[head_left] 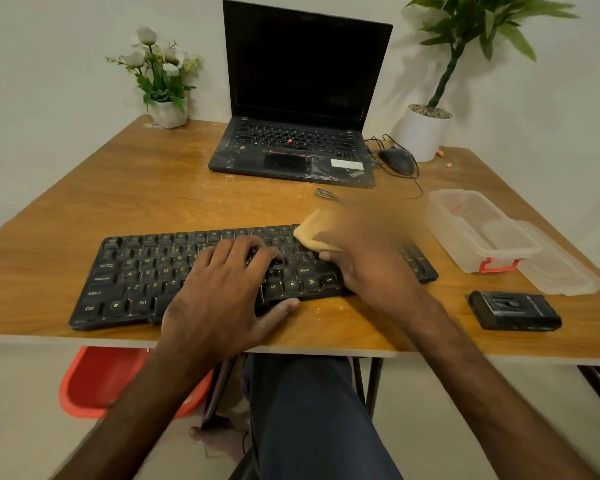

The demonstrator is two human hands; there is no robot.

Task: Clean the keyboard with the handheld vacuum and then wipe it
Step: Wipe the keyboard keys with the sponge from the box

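The left hand (219, 289) lies spread flat on the black keyboard (136, 271) near the table (153, 188) front edge, likely steadying it, while the right hand (357, 251) (blurred) pinches a tan cloth (312, 233) onto the upper keys, wiping.

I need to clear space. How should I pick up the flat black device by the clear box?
Probably pinch the black device across its long sides, from above and the front of the table: it lies flat, top uncovered.
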